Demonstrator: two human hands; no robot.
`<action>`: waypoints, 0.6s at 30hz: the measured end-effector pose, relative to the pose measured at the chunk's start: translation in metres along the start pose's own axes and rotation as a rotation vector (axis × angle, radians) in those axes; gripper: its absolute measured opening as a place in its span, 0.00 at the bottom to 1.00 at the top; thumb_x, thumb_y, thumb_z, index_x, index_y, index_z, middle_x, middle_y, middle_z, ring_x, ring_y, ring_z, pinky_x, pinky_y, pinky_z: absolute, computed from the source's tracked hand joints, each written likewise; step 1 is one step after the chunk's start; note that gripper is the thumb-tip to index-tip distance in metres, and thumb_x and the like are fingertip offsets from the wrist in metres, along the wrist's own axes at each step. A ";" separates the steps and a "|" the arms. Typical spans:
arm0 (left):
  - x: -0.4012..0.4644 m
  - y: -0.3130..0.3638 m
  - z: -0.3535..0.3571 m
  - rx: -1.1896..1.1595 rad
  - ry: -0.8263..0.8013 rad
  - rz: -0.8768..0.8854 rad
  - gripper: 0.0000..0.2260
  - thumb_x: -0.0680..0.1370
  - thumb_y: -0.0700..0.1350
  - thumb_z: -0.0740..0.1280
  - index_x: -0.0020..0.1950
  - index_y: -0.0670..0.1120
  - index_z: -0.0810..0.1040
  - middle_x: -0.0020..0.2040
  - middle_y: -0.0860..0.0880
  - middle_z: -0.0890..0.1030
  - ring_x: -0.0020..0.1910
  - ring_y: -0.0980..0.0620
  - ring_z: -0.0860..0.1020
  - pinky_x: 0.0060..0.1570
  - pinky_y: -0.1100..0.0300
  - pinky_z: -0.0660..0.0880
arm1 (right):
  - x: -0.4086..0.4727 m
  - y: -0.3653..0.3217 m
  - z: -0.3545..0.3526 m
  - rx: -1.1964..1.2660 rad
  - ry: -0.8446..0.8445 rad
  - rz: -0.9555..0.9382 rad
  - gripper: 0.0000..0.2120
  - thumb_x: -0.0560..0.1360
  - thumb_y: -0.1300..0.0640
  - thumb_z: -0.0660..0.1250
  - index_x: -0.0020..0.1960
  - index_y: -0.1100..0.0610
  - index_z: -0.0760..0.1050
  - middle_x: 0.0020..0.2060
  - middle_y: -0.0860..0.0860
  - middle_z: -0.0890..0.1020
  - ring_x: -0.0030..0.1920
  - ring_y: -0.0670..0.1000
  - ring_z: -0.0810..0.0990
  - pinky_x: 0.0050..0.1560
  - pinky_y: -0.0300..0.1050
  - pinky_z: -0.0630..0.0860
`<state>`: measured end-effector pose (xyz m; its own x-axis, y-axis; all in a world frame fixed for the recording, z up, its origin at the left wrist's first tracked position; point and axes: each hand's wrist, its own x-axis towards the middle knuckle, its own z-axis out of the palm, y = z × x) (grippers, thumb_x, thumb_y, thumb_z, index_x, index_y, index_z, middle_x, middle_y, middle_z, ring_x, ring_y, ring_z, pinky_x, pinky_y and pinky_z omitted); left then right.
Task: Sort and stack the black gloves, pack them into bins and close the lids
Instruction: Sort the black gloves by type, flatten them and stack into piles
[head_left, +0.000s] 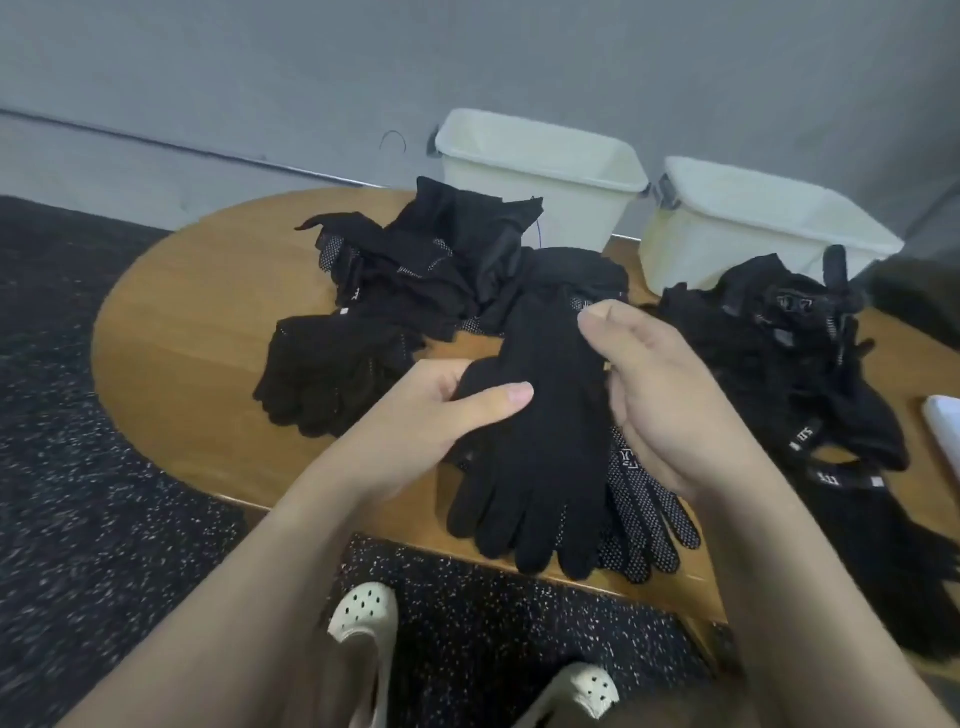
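Observation:
A black glove (545, 441) lies fingers toward me near the front edge of the wooden table (192, 312), on top of a dotted-palm glove (649, 514). My left hand (441, 415) pinches the top glove's thumb side. My right hand (660, 395) grips its right edge near the cuff. A loose heap of black gloves (405, 291) lies behind and to the left. Another heap with strapped gloves (810, 364) lies at the right. Two white bins (540, 176) (753, 228) stand open at the back; no lids are visible.
The table is low and oval, over dark speckled floor (78, 467). A grey wall stands behind the bins. My two feet in white clogs (363, 613) are under the front edge. A white object (943, 421) peeks in at the right edge.

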<state>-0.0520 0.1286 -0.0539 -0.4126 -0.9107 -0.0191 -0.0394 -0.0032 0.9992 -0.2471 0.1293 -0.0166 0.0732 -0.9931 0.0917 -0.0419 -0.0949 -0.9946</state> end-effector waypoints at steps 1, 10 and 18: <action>0.004 -0.004 0.000 0.022 0.019 -0.015 0.17 0.80 0.49 0.70 0.53 0.34 0.81 0.51 0.38 0.86 0.47 0.47 0.84 0.51 0.50 0.76 | 0.002 0.006 -0.001 -0.009 0.014 0.002 0.17 0.85 0.54 0.61 0.48 0.68 0.74 0.47 0.67 0.79 0.49 0.58 0.77 0.54 0.60 0.74; 0.028 -0.020 0.007 0.019 0.167 -0.053 0.08 0.82 0.41 0.69 0.53 0.37 0.84 0.48 0.45 0.88 0.46 0.49 0.86 0.46 0.59 0.83 | 0.016 0.043 -0.028 -0.124 -0.108 0.129 0.08 0.82 0.57 0.67 0.55 0.57 0.84 0.48 0.54 0.88 0.50 0.53 0.88 0.49 0.52 0.84; 0.030 -0.030 0.013 0.048 0.164 -0.069 0.09 0.82 0.45 0.70 0.53 0.40 0.84 0.53 0.35 0.84 0.54 0.29 0.81 0.55 0.28 0.75 | 0.014 0.061 -0.039 -0.301 -0.112 0.057 0.18 0.83 0.53 0.66 0.59 0.71 0.76 0.47 0.61 0.87 0.47 0.63 0.87 0.45 0.65 0.84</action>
<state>-0.0751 0.1062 -0.0849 -0.2532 -0.9643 -0.0775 -0.1074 -0.0516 0.9929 -0.2872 0.1074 -0.0743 0.1707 -0.9852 0.0135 -0.3410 -0.0719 -0.9373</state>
